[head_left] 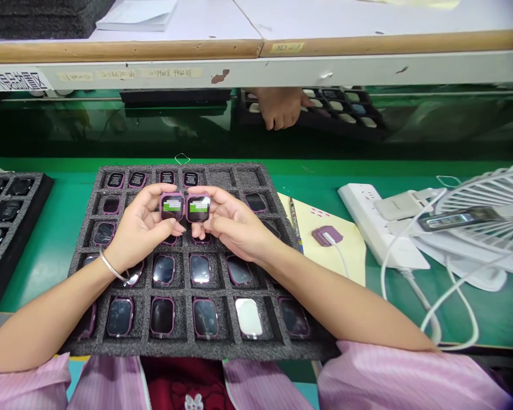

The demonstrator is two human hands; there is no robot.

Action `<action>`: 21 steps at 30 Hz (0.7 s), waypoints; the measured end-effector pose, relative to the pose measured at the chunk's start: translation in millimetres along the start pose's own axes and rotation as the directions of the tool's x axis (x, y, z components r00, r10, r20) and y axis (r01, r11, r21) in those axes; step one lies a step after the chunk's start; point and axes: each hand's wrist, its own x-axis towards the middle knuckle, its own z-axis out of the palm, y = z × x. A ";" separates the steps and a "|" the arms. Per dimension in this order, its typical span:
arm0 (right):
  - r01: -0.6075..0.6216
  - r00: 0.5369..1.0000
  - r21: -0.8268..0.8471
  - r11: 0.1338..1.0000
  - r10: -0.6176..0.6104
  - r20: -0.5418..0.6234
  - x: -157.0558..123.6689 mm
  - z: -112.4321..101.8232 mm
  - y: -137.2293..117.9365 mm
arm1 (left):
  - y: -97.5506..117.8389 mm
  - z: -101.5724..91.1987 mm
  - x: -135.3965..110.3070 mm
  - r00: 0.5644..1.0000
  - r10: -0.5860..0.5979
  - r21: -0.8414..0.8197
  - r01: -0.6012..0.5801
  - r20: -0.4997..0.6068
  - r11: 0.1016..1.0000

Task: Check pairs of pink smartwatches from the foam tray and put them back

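Side by side above the black foam tray (pixel 179 345), two purple smartwatch bodies face me with lit screens showing green and white bands. My left hand (pixel 143 228) pinches the left smartwatch (pixel 171 206) between thumb and fingers. The right smartwatch (pixel 198 209) is gripped by my right hand (pixel 235 225) in the same way. Beneath my hands, the tray's square pockets hold many more purple-framed watches, most with dark screens. One watch (pixel 248 318) in the front row looks white. Several in the back row, such as the watch (pixel 167 178), show small text.
To the right are a yellow sheet (pixel 354 250) with a pen (pixel 294 216), a purple watch on a white cable (pixel 327 235), a white power strip (pixel 363 210) and a fan (pixel 491 205). Another watch tray (pixel 43 185) lies left. Behind the shelf edge (pixel 256 71) shows another person's hand (pixel 280 107).
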 end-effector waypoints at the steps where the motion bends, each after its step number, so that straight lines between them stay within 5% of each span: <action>1: 0.003 1.000 -0.002 1.000 -0.003 0.004 0.1 -0.2 0.3 | -0.1 0.2 0.1 1.000 -0.004 -0.008 0.004 -0.002 1.000; 21: -0.020 0.999 -0.061 0.998 0.018 -0.031 0.2 -2.1 5.7 | -3.4 2.1 -0.7 0.999 -0.032 -0.042 0.032 0.002 0.999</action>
